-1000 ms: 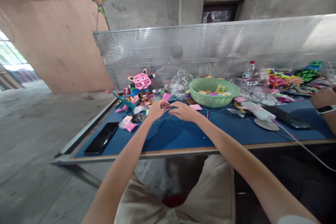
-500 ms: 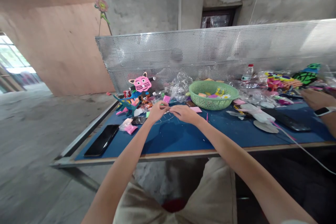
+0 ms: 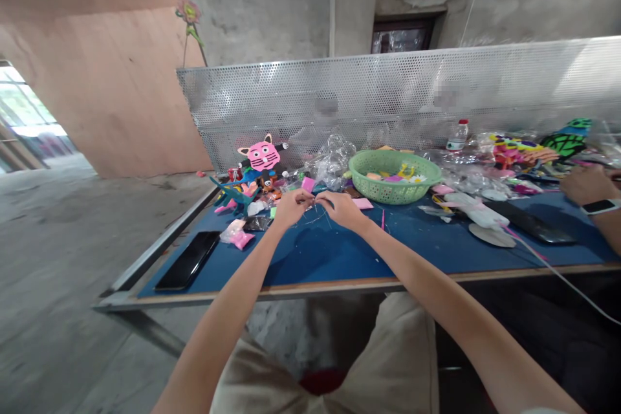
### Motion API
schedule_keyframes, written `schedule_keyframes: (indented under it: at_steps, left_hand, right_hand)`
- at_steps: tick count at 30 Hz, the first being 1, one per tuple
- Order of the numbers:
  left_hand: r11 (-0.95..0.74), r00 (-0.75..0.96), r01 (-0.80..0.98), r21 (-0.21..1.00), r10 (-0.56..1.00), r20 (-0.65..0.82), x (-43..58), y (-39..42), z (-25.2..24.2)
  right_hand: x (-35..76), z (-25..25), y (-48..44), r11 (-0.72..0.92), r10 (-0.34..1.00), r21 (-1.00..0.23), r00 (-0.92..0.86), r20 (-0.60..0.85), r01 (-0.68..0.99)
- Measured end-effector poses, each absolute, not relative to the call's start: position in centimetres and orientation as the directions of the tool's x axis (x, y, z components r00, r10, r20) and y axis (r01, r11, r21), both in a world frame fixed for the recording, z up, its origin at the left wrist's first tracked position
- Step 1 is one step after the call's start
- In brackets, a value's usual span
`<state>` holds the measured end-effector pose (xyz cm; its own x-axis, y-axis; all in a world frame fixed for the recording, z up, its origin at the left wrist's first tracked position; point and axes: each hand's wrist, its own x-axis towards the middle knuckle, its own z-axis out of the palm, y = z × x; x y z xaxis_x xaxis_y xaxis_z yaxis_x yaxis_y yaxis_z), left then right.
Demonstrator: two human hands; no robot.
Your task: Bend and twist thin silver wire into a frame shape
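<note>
Above the blue tabletop (image 3: 330, 259), my left hand (image 3: 294, 206) and my right hand (image 3: 339, 208) meet at the fingertips, both pinched closed. Thin pale wires (image 3: 317, 215) stick out below the fingertips; which hand grips them is hard to tell. Anything else between the fingers is too small to make out. A pink piece (image 3: 307, 184) lies just behind my left hand, and a flat pink pack (image 3: 362, 203) is beside my right hand.
A green basket (image 3: 395, 191) holds small clay pieces. A black phone (image 3: 188, 260) lies at the left; a pink cat face (image 3: 263, 154) stands behind. At the right are a white device (image 3: 473, 209), a bottle (image 3: 457, 136) and another person's hand (image 3: 585, 185).
My fingertips have shifted slightly, and the green bit seen at my left fingers no longer shows. The wires sit at a different angle. The other person's hand has moved a little.
</note>
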<state>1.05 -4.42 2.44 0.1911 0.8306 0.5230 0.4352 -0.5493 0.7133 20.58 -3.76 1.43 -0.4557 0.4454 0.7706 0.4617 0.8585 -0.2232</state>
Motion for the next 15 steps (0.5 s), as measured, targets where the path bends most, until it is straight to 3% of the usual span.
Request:
schedule_keyframes:
  at_steps: [6, 12, 15]
  left_hand:
    - [-0.518, 0.205, 0.453, 0.726, 0.852, 0.481, 1.1, -4.1, 2.1]
    - [-0.477, 0.190, 0.498, 0.724, 0.875, 0.446, 1.2, -4.4, 2.4]
    - [-0.490, 0.237, 0.469, 0.735, 0.871, 0.430, 1.4, -4.7, 2.4]
  right_hand:
    - [20.6, 2.0, -3.9, 0.831, 0.518, -0.316, -0.428, 0.740, 0.458]
    - [21.1, 3.1, -4.2, 0.818, 0.510, -0.197, -0.522, 0.683, 0.540]
    - [21.3, 3.4, -4.2, 0.838, 0.510, -0.241, -0.546, 0.665, 0.490]
